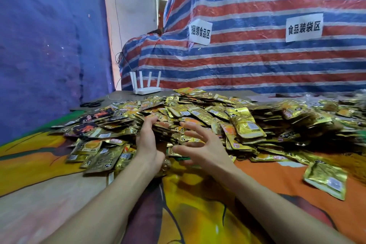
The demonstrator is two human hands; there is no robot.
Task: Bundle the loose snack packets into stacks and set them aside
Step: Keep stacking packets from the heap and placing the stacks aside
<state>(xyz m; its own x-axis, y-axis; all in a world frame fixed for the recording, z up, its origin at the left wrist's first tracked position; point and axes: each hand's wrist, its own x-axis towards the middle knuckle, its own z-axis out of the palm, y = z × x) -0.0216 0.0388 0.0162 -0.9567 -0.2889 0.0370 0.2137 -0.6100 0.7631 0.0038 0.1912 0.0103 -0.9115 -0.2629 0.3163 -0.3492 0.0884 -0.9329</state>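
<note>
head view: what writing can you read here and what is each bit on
"捆绑食品区": on the left paper sign, fixed to the striped tarp.
"食品装袋区": on the right paper sign, on the same tarp.
Print and labels on the snack packets: too small and blurred to read.

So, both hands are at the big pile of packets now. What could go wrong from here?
1. The pile is heaped loosely; with the left hand and right hand reaching in at its near edge, packets may slide down onto the cloth.
2. Dark packets lie among the gold ones on the left, so a stack could end up mixed.
</note>
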